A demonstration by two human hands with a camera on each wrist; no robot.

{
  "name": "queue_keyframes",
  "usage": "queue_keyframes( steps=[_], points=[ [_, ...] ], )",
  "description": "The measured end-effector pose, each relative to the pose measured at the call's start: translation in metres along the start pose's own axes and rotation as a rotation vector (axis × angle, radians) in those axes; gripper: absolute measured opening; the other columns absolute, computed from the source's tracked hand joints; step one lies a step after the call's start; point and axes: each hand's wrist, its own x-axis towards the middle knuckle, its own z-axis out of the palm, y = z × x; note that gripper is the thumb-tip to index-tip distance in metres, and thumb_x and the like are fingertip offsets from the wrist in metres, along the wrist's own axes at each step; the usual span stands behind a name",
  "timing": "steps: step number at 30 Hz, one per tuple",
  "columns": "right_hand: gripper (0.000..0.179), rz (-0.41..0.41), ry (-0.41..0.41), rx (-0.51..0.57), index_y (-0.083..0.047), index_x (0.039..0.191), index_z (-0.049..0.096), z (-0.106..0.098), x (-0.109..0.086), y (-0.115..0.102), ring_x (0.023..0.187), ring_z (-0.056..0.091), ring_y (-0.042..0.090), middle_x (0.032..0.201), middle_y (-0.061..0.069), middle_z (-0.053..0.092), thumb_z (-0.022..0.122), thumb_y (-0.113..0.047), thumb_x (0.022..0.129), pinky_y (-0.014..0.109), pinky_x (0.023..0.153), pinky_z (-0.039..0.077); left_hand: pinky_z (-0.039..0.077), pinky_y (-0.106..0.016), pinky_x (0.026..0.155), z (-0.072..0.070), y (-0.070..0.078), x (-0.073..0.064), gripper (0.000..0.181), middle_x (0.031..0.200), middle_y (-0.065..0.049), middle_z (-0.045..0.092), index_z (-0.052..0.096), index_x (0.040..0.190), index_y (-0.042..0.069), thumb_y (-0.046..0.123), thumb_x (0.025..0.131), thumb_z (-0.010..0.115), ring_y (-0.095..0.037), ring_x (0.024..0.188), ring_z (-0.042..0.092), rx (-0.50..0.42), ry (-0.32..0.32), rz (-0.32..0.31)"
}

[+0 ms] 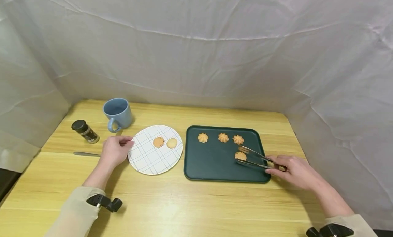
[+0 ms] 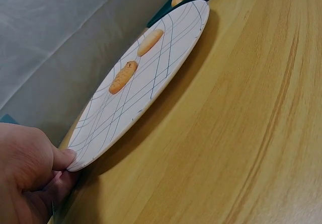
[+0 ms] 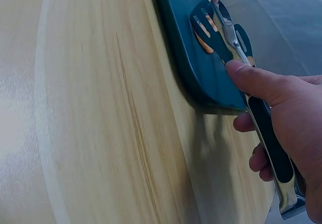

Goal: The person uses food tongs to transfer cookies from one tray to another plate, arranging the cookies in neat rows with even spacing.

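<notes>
My right hand (image 1: 294, 170) grips a pair of metal tongs (image 1: 261, 165), whose spread tips stand on either side of a round cookie (image 1: 241, 156) on the dark green tray (image 1: 208, 167). Whether the tips touch that cookie, I cannot tell. Three star-shaped cookies (image 1: 223, 137) lie in a row along the tray's far side. At the left, my left hand (image 1: 115, 150) pinches the rim of a white plate (image 1: 150, 162) with crossing blue lines, thumb on top in the left wrist view. Two round cookies, one speckled (image 1: 158, 142) and one plain (image 1: 172, 143), lie on the plate.
A blue mug (image 1: 118, 112) stands behind the left hand. A black-capped spice jar (image 1: 86, 131) is left of it, and a metal utensil handle (image 1: 87, 154) shows beside the left wrist. Pale fabric walls (image 1: 196, 70) border the wooden table (image 1: 172, 209).
</notes>
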Motion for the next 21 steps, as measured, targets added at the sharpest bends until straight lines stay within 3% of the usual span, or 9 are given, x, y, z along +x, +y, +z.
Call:
queue_keyframes(
  steps=[15,21],
  points=[
    [0.048,0.047,-0.040,-0.005,-0.013,0.135,0.074,0.0043,-0.0061,0.0099,0.062,0.044,-0.001,0.096,-0.011,0.070,0.079,-0.040,0.097,0.024,0.057,0.038,0.049,-0.044,0.085,-0.0005,-0.0003,-0.0004,0.025,0.101,-0.015,0.079,0.078,0.117,-0.002,0.015,0.101,0.070,-0.033,0.096,0.070,0.008,-0.011,-0.014],
    [0.048,0.065,-0.047,-0.004,-0.014,0.135,0.074,0.0043,-0.0059,0.0095,0.061,0.043,0.000,0.088,-0.015,0.063,0.079,-0.042,0.096,0.024,0.055,0.038,0.049,-0.044,0.085,-0.0003,-0.0006,-0.0004,0.025,0.102,-0.015,0.079,0.078,0.117,-0.002,0.015,0.101,0.069,-0.033,0.097,0.071,0.008,-0.011,-0.013]
  ],
)
